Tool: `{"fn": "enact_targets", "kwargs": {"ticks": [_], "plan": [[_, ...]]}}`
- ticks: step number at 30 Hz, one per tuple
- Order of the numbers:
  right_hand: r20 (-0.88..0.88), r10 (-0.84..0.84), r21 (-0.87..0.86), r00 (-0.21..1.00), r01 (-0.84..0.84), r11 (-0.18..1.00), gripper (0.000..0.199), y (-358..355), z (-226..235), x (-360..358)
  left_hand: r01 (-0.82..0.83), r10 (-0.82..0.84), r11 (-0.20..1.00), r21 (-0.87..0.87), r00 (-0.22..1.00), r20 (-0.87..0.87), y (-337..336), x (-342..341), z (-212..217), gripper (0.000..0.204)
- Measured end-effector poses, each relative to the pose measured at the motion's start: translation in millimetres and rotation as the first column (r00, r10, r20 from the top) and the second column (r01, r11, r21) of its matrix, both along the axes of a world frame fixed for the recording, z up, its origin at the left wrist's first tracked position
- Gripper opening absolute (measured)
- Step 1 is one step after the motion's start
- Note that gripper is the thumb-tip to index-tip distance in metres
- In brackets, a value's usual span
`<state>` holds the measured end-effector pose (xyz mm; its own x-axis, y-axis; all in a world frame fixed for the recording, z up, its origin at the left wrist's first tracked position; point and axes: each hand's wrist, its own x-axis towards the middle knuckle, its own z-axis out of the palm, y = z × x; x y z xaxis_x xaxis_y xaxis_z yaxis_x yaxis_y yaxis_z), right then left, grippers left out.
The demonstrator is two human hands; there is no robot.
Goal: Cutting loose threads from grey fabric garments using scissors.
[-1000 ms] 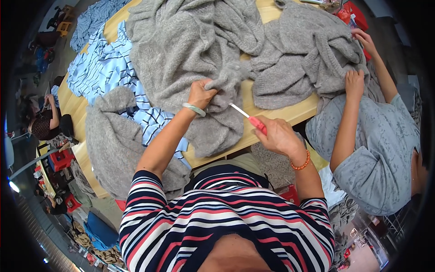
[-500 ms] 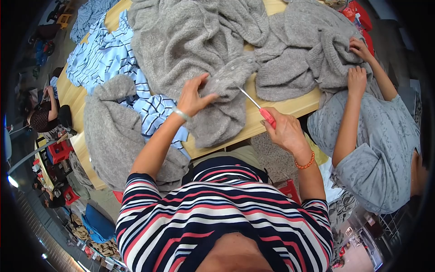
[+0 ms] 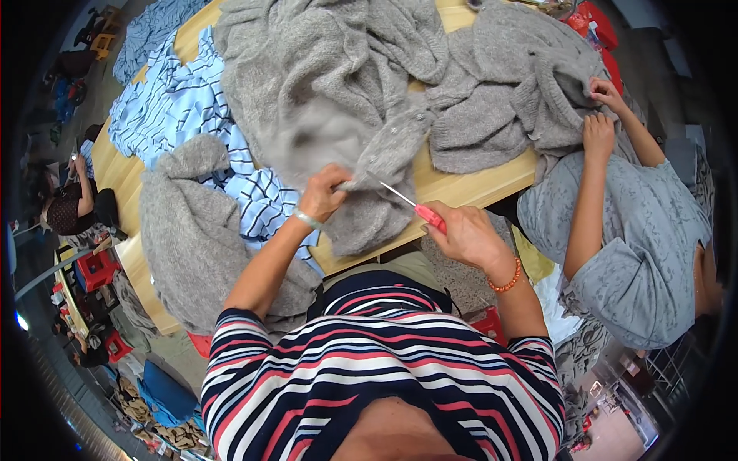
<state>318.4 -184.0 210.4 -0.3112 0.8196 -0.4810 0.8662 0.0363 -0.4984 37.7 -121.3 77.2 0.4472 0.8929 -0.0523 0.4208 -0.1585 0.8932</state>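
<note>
Grey fluffy knit garment [image 3: 330, 84]: is lying heaped on the pale wooden counter [image 3: 473, 184], straight ahead of the person, its lower part reaching toward the near edge; a patch just beyond the left hand is showing blurred.
Left hand [image 3: 323, 196]: is gripping the knit, fingers curled narrow around a bit of it, at the near end of a sleeve-like grey fold [image 3: 400, 142].
Right hand [image 3: 470, 233]: is wrapping closely around the red handle of a slim metal-shafted tool [image 3: 430, 217]; its tip is too fine to make out.
Fold and shaft: the fold is running away and to the right from the left hand, while the shaft is pointing away and to the left, so the 2 long axes are crossing. The left hand is touching the cloth and is nearer; the right hand is sitting apart, with the shaft spanning the gap. Whether the tip is touching the knit, I cannot tell.
Left side: light-blue cloth with dark stripes [image 3: 181, 100] is lying beside the heap, partly covered by a 2nd grey knit garment [image 3: 188, 223].
Right side: a co-worker's 2 hands [image 3: 600, 134] are handling a 3rd grey knit heap [image 3: 480, 127].
</note>
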Motion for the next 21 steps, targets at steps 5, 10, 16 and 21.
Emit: {"fn": "enact_targets", "kwargs": {"ticks": [5,10,16,21], "plan": [[-0.156,-0.121,0.125,0.980,0.141,0.982,0.030,-2.6,-11.0,17.5,0.151,-0.196,0.980,-0.127,0.659,-0.726,-11.2,-87.1,6.2,0.017],[-0.136,-0.239,0.147,0.962,0.258,0.955,0.033,1.6,-26.4,38.2,0.133,0.027,0.982,0.136,0.613,-0.790,15.0,-65.6,55.6,0.040],[-0.098,-0.246,0.125,0.964,0.257,0.958,0.032,22.5,-23.0,51.5,0.146,0.150,0.826,0.544,0.874,-0.463,63.3,91.2,43.9,0.062],[-0.110,-0.024,-0.035,0.994,0.020,0.999,0.031,14.9,-5.7,37.7,-0.179,0.187,0.982,0.061,0.971,-0.151,92.2,74.3,-30.4,0.019]]}}
